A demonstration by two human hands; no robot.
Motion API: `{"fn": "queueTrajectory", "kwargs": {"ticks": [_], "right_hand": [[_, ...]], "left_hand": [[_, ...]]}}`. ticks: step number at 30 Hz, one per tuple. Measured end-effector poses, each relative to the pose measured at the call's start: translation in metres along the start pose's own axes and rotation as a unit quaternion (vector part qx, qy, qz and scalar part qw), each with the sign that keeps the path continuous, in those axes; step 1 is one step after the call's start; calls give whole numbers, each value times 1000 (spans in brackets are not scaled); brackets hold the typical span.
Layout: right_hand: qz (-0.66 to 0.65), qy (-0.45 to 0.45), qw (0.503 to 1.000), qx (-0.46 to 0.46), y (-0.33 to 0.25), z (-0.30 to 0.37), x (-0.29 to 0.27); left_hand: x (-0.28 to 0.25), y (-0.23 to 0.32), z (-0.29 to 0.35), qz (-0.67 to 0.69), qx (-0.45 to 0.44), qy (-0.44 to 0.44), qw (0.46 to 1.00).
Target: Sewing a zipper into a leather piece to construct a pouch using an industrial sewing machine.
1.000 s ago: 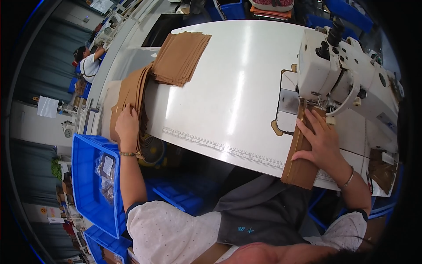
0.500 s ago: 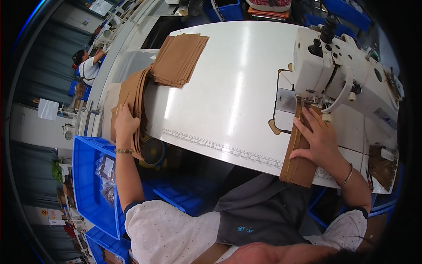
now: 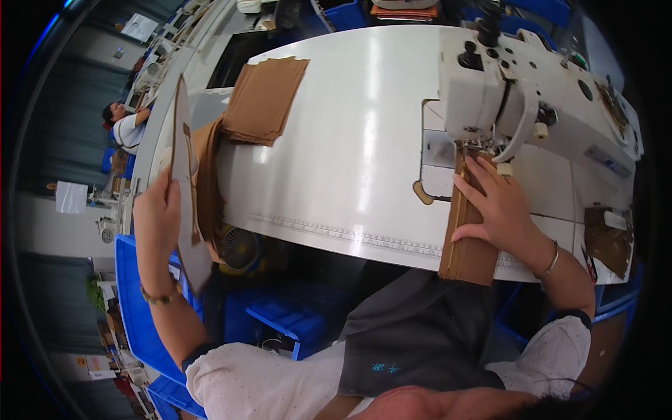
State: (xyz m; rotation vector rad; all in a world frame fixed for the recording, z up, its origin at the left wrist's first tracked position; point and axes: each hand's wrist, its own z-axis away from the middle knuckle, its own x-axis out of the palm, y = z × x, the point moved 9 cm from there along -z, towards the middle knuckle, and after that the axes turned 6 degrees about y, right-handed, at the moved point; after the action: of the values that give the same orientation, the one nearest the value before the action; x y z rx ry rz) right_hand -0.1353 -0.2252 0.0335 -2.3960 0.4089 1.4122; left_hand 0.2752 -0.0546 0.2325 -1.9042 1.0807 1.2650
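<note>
The left hand was closed on a pale-faced panel with brown edging, its fingers pinching the panel's side and holding it tilted up, nearly edge-on to the view, just off the counter's left edge; the right hand lay palm down with fingers spread and thumb out, pressing on a long brown fabric piece without gripping it; this piece, with a gold-coloured line running along its length, lay toward the right end of the counter, its far end under the needle area of a white industrial sewing machine and its near end jutting slightly past the counter's near edge; a printed ruler scale ran along that near edge; a fanned stack of brown panels lay near the counter's far left corner, and a second brown stack drooped over the left edge, right beside the raised panel; a crumpled dark brown piece lay at the near right corner; below the near edge, toward the left, stood a fan and a blue crate, while a larger blue bin stood beyond the left forearm; a dark apron covered the person's front.
</note>
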Motion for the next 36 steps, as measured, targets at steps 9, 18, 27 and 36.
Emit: {"fn": "queueTrajectory", "kwargs": {"ticks": [9,18,27,36], "right_hand": [[1,-28,999,26,5,5,5],[16,-21,999,18,10,5,15],[-15,19,1000,-1,8,10,10],[-52,28,998,12,10,11,2]], "left_hand": [[83,249,108,346,279,-402,800],[119,330,118,534,380,-334,677],[171,338,103,401,382,-152,819],[174,342,92,363,377,-132,842]]}}
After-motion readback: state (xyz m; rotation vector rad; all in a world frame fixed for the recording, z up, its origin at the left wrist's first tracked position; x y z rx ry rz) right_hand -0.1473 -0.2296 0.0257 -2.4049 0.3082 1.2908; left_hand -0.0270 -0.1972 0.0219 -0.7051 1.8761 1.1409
